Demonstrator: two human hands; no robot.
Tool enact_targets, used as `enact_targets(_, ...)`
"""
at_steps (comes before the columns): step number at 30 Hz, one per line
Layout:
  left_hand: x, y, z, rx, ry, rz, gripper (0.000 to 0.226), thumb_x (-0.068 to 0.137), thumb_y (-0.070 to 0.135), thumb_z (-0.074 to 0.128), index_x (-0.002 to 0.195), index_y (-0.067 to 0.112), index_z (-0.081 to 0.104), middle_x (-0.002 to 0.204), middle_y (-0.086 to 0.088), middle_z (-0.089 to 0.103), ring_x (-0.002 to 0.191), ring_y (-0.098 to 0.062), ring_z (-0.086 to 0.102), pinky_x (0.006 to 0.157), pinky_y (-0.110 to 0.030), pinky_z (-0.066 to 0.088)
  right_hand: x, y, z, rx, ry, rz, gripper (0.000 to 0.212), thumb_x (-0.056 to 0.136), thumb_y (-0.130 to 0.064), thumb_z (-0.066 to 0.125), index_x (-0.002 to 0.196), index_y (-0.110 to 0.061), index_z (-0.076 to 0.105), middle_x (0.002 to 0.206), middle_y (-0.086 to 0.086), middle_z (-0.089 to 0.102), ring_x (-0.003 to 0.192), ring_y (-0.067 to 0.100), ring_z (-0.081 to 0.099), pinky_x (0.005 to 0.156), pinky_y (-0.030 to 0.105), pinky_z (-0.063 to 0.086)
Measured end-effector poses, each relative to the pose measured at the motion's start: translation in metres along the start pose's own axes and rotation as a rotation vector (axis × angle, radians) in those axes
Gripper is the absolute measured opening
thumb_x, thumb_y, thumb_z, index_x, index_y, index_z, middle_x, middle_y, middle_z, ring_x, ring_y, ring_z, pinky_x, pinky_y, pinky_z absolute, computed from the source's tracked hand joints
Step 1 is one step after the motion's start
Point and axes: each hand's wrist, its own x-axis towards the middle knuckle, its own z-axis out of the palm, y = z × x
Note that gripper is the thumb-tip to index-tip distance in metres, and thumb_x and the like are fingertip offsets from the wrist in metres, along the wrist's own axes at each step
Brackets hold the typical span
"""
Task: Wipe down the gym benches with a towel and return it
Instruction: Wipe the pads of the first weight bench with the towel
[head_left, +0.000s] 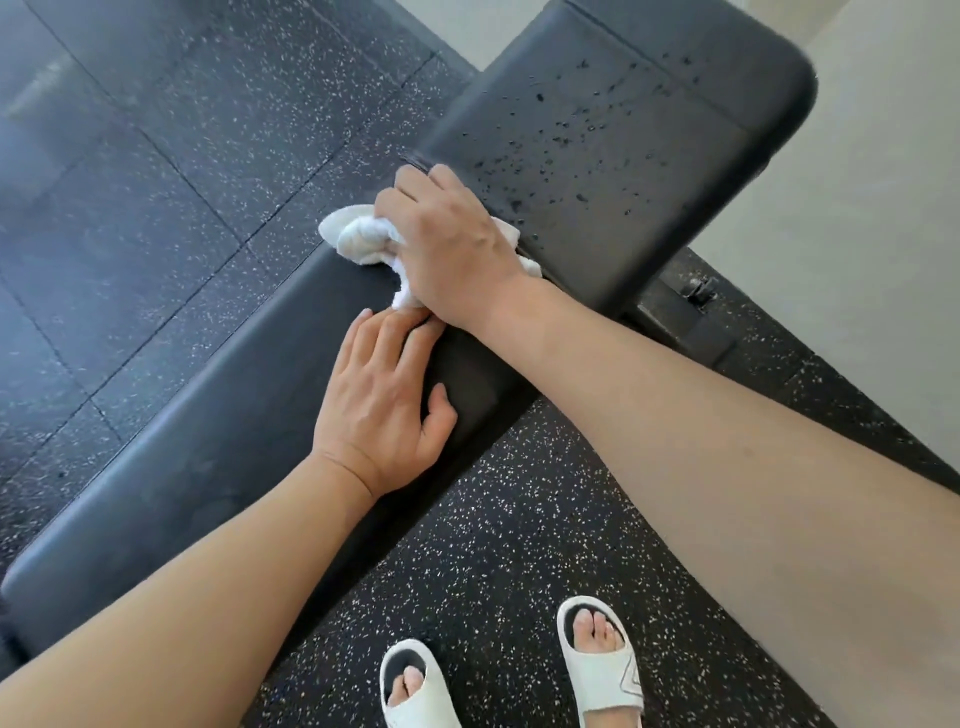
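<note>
Overall, the black padded bench (218, 415) ran with its long axis diagonal, from the lower left of the frame up toward the upper right. It showed two pads: a narrow long pad at lower left and centre, and a wider pad (623, 130) at upper right, whose rounded end pointed toward the upper right corner. The wider pad carried scattered dark droplets.

The white towel (358, 239) lay bunched at centre frame, at the junction of the two pads, overhanging the bench's upper-left edge. The right hand (452, 244) was on top of it, fingers curled over the bunched cloth and gripping it; towel showed on both sides of the hand.

The left hand (384, 400) lay flat on the narrow pad just below the towel, fingers straight and together, holding nothing, fingertips beside the right wrist.

Two feet in white sandals (602, 670) stood on speckled rubber flooring (156, 156) at bottom centre.
</note>
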Motion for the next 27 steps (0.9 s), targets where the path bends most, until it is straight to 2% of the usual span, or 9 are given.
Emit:
enact_targets(4, -0.001, 0.001, -0.001, -0.024, 0.018, 0.007, 0.056, 0.087, 0.027, 0.053, 0.137, 0.002, 0.056, 0.139, -0.018, 0.054, 0.136, -0.041, 0.046, 0.119, -0.062, 0.033, -0.029, 0.004, -0.013, 0.023, -0.028, 0.029, 0.029, 0.09, -0.034, 0.057, 0.112, -0.017, 0.061, 0.118, 0.0, 0.057, 0.104, 0.022, 0.047, 0.092, 0.033, 0.041)
enact_targets(8, -0.005, 0.003, -0.003, -0.007, 0.058, -0.015, 0.057, 0.088, 0.03, 0.056, 0.14, 0.007, 0.059, 0.147, -0.015, 0.053, 0.135, -0.041, 0.049, 0.116, -0.058, 0.036, -0.055, -0.001, -0.026, -0.02, -0.037, 0.05, 0.031, 0.085, -0.029, 0.059, 0.111, -0.013, 0.064, 0.114, 0.005, 0.059, 0.098, 0.026, 0.049, 0.092, 0.035, 0.041)
enact_targets(10, -0.011, 0.007, -0.005, -0.01, 0.097, -0.104, 0.055, 0.09, 0.033, 0.058, 0.139, 0.01, 0.061, 0.146, -0.014, 0.053, 0.131, -0.04, 0.051, 0.116, -0.055, 0.037, -0.066, -0.007, -0.027, -0.02, -0.026, 0.085, 0.031, 0.08, -0.023, 0.064, 0.108, -0.009, 0.066, 0.11, 0.008, 0.06, 0.093, 0.029, 0.05, 0.088, 0.04, 0.043)
enact_targets(13, -0.027, 0.012, -0.008, -0.075, 0.109, -0.206, 0.048, 0.093, 0.029, 0.058, 0.136, 0.008, 0.062, 0.145, -0.013, 0.054, 0.131, -0.039, 0.051, 0.116, -0.055, 0.037, -0.079, -0.019, -0.026, 0.018, 0.089, 0.151, 0.019, 0.085, -0.011, 0.064, 0.102, -0.003, 0.068, 0.102, 0.014, 0.063, 0.087, 0.035, 0.053, 0.082, 0.045, 0.045)
enact_targets(16, -0.058, 0.003, -0.017, -0.108, 0.057, -0.173, 0.047, 0.094, 0.023, 0.058, 0.139, 0.009, 0.062, 0.148, -0.013, 0.053, 0.136, -0.037, 0.049, 0.115, -0.057, 0.037, -0.082, -0.033, -0.022, -0.046, 0.184, 0.178, 0.012, 0.089, -0.007, 0.061, 0.098, -0.002, 0.068, 0.097, 0.015, 0.064, 0.082, 0.036, 0.054, 0.079, 0.046, 0.047)
enact_targets(18, -0.084, -0.015, -0.027, -0.106, 0.014, -0.166, 0.048, 0.095, 0.023, 0.059, 0.142, 0.011, 0.061, 0.15, -0.012, 0.052, 0.14, -0.036, 0.047, 0.116, -0.058, 0.036, -0.08, -0.048, -0.019, -0.056, 0.131, 0.266, 0.031, 0.095, -0.024, 0.044, 0.105, -0.005, 0.067, 0.105, 0.013, 0.063, 0.089, 0.035, 0.054, 0.086, 0.042, 0.044)
enact_targets(20, -0.113, -0.035, -0.036, -0.103, -0.01, -0.184, 0.048, 0.096, 0.022, 0.06, 0.143, 0.013, 0.06, 0.152, -0.011, 0.051, 0.142, -0.036, 0.046, 0.117, -0.06, 0.035, -0.081, -0.068, -0.01, -0.136, -0.023, 0.334, 0.049, 0.095, -0.038, 0.026, 0.116, -0.012, 0.062, 0.117, 0.005, 0.059, 0.102, 0.029, 0.053, 0.093, 0.037, 0.039)
enact_targets(22, -0.141, -0.056, -0.045, -0.1, -0.022, -0.211, 0.048, 0.096, 0.021, 0.058, 0.144, 0.014, 0.06, 0.152, -0.01, 0.05, 0.143, -0.036, 0.046, 0.117, -0.06, 0.034, -0.087, -0.095, 0.004, -0.186, -0.091, 0.317, 0.044, 0.098, -0.038, 0.028, 0.119, -0.016, 0.059, 0.12, 0.002, 0.057, 0.105, 0.027, 0.051, 0.095, 0.034, 0.037)
enact_targets(27, -0.209, -0.099, -0.064, -0.099, -0.03, -0.29, 0.051, 0.096, 0.025, 0.054, 0.146, 0.016, 0.058, 0.154, -0.008, 0.048, 0.143, -0.033, 0.045, 0.119, -0.06, 0.034, -0.098, -0.191, 0.049, -0.192, -0.09, 0.247, 0.027, 0.1, -0.032, 0.041, 0.115, -0.019, 0.06, 0.112, 0.002, 0.056, 0.096, 0.025, 0.048, 0.09, 0.036, 0.039)
